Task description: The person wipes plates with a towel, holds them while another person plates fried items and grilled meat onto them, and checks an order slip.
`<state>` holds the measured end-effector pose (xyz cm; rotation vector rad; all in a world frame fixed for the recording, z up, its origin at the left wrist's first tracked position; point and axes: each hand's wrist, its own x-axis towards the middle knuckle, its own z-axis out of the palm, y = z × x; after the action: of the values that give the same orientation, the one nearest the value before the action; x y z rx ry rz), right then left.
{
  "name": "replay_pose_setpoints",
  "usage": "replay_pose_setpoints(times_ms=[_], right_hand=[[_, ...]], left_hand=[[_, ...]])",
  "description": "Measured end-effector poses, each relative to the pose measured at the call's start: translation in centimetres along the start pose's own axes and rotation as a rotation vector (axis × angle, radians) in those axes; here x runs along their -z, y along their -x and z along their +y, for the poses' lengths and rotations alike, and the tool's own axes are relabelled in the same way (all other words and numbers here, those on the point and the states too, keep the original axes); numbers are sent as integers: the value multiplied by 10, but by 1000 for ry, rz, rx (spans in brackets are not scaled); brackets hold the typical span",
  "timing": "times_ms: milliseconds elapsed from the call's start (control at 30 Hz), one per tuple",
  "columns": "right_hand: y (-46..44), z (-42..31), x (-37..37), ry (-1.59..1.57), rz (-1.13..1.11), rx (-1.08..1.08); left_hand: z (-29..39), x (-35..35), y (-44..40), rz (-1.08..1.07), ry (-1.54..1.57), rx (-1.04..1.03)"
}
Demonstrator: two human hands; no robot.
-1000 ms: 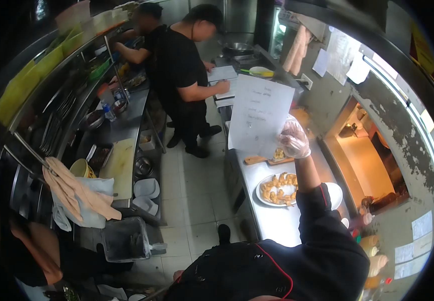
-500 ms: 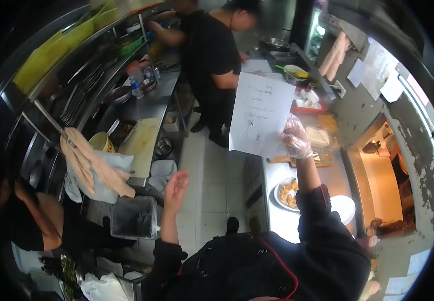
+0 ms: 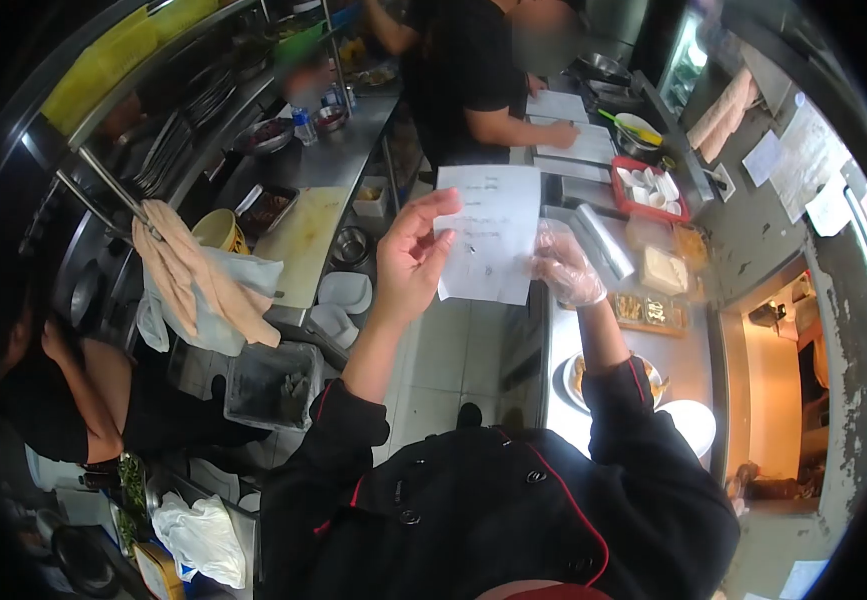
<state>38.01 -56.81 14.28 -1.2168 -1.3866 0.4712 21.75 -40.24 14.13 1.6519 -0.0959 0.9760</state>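
A white sheet of paper [image 3: 498, 235] with lines of handwriting is held up in front of me, its text too blurred to read. My right hand [image 3: 568, 268], in a clear plastic glove, pinches the sheet at its right edge. On the opposite edge is my bare left hand [image 3: 411, 258], its fingers and thumb closed at the paper's side. Under my right forearm, a white plate [image 3: 566, 385] of golden-brown food stands on the counter, partly hidden. Just beyond the gloved hand lies a shiny roll of wrap [image 3: 605, 243].
On the right counter are a red basket [image 3: 681, 208] of white cups, food containers [image 3: 663, 270] and a white plate [image 3: 691, 425]. A co-worker [image 3: 468, 85] stands ahead by papers. Left are a cutting board [image 3: 301, 245], hanging towel [image 3: 188, 260], bin [image 3: 271, 400] and another person [image 3: 63, 400].
My left hand has risen to the paper's left edge and closed there. The sheet has moved slightly left and lower with my right hand. The view has shifted.
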Motion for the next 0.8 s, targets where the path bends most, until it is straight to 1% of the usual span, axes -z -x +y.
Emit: replay_pose_setpoints(times_ms=[67,100,167,200,233,267,300,333,367,400,433,467,500,533,567,600,667,733,800], right_hand=[[-5,10,-4,-25,104,11],[-8,8,-10,-119,213,-18],[-13,-2,-27,-293,446,-60],[-13,6,-29,-227,514,-126],[-5,29,-17,49,467,-204],[5,47,0,326,429,-294],[10,46,18,443,500,-269],[17,43,40,564,577,-249],[33,48,81,688,630,-371],[53,54,129,780,738,-215],[77,45,179,1021,851,-41],[97,14,218,1121,1031,-125],[113,-29,247,1212,1193,-279],[129,-67,270,1214,1384,-288],[156,-88,304,1233,1492,-224],[183,-109,338,1249,1599,-155],[217,-147,377,1355,1780,-227],[236,-176,403,1384,1789,-412],[258,-187,437,1388,1754,-586]], left_hand=[[-4,-4,-1,45,-3,3],[-6,-7,-2,65,-2,1],[-20,-7,0,20,14,22],[-26,-9,1,-18,34,29],[-28,-13,4,-33,-99,55],[-43,-18,10,21,-143,29],[-54,-17,17,-27,-302,44],[-74,-12,32,-65,-417,109],[-107,3,56,-122,-491,144],[-139,19,86,-177,-612,176],[-164,37,127,-188,-615,291],[-189,62,178,-227,-786,412],[-219,91,240,-225,-778,634],[-265,138,320,-287,-653,838],[-267,157,359,-312,-598,1057],[-259,164,382,-309,-556,1212],[-246,168,405,-265,-471,1436],[-241,165,401,-214,-420,1540],[-240,170,395,-171,-392,1586]])
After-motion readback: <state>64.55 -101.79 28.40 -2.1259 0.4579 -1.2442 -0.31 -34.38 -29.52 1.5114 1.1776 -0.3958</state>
